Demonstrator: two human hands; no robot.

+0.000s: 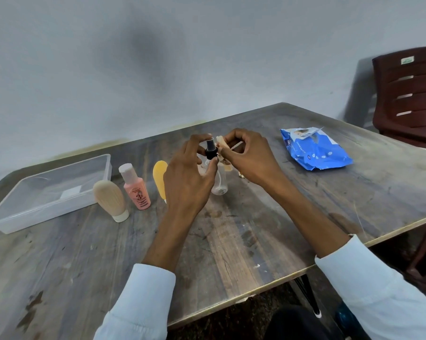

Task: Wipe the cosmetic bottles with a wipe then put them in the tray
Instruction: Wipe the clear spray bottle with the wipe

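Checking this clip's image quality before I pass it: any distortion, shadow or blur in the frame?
Head view: wide-angle bending curves the table edges; a soft dark shadow smudges the wall; light is dim and even, with no harsh glare; the clear spray bottle and the wipe between the hands look slightly soft.

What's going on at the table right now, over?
Left hand holds clear spray bottle; right hand pinches wipe against its black top. Tray holds no bottles. Nothing in the way.

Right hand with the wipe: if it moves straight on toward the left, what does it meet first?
Probably the black spray cap of the clear bottle held by the left hand; the right hand is already almost touching it.
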